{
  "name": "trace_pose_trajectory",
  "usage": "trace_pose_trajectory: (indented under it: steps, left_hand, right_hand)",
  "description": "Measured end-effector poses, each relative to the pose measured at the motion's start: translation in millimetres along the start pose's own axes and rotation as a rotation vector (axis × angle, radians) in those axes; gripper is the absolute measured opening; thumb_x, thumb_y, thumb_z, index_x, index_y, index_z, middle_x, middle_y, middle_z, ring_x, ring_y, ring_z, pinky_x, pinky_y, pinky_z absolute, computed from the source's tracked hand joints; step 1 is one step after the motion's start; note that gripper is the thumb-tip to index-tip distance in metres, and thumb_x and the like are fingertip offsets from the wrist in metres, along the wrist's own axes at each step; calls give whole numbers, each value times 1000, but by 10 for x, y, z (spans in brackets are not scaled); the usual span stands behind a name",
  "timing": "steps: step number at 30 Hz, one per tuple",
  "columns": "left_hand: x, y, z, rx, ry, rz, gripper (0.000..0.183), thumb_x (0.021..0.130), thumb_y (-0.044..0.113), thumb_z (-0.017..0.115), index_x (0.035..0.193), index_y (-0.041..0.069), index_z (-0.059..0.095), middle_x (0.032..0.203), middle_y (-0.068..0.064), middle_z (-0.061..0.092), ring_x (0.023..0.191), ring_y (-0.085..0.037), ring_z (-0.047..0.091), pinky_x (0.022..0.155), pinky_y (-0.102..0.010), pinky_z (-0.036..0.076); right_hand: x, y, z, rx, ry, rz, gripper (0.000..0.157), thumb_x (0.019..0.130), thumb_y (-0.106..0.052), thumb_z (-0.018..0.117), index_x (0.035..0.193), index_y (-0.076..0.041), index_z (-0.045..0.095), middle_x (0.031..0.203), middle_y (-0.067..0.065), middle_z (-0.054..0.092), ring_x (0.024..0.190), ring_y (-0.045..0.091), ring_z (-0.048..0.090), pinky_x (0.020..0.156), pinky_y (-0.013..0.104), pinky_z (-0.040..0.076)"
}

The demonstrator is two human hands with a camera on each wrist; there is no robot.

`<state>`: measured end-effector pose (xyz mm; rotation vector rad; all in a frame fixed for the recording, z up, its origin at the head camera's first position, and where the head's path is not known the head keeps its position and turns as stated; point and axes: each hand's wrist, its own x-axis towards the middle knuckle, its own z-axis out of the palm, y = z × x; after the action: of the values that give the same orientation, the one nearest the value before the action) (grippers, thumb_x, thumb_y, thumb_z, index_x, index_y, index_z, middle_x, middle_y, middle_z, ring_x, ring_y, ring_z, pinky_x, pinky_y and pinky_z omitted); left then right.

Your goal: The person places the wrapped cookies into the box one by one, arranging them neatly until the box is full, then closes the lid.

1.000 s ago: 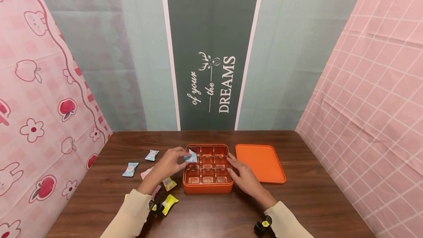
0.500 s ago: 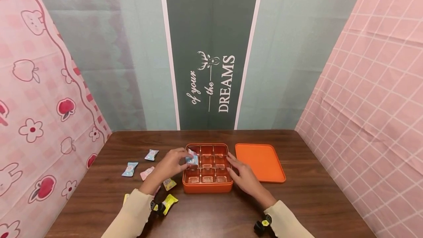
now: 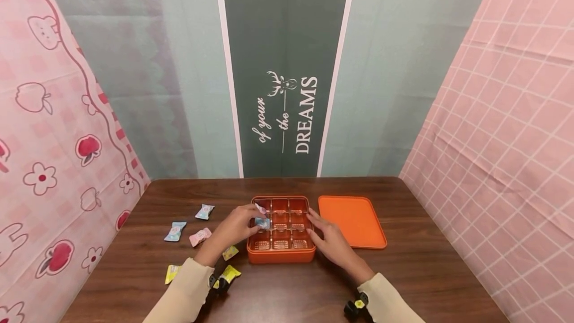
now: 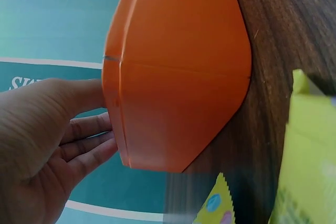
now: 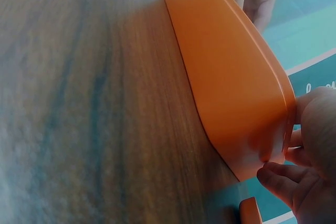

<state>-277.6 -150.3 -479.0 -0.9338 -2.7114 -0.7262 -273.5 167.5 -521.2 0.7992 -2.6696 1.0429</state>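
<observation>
Left hand [image 3: 237,224]: part-curled about blue candy [image 3: 262,223]; cannot tell if gripping.
Right hand [image 3: 334,243]: loosely extended against orange box [image 3: 281,256], grasping nothing.
Candy: lower than a second ago, inside box beside left hand; placing seemingly near done.

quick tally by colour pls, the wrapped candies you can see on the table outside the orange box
Blue candies: 2
Pink candy: 1
Yellow candies: 3
Total in sight: 6, though the left sleeve may hide more.
</observation>
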Motion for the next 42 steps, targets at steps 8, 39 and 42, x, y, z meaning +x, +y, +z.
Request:
trace_pose_trajectory:
  steps: [8,39,42]
  left_hand:
    - [44,-13,84,13,-15,15,21,87,11,81,108,9,79,110,-4,71,101,-19,67,82,-34,58]
    - [-62,-8,-5,5,87,4,24,85,9,83,108,7,79,110,-5,69,102,-23,66,87,-41,57]
    - [-90,-28,-55,-5,125,-32,26,85,8,82,111,8,78,109,-4,69,102,-22,67,88,-42,57]
  right_hand:
    - [6,-3,-2,-1,6,-4,50,100,-22,66,145,-5,55,156,9,45,138,32,48,109,52,40]
    - [3,-6,-6,0,5,-7,49,100,-21,66,145,-5,55,156,8,44,138,31,48,109,53,40]
    - [4,-4,-6,3,4,-6,50,100,-21,66,145,-5,55,156,7,45,138,32,48,108,53,40]
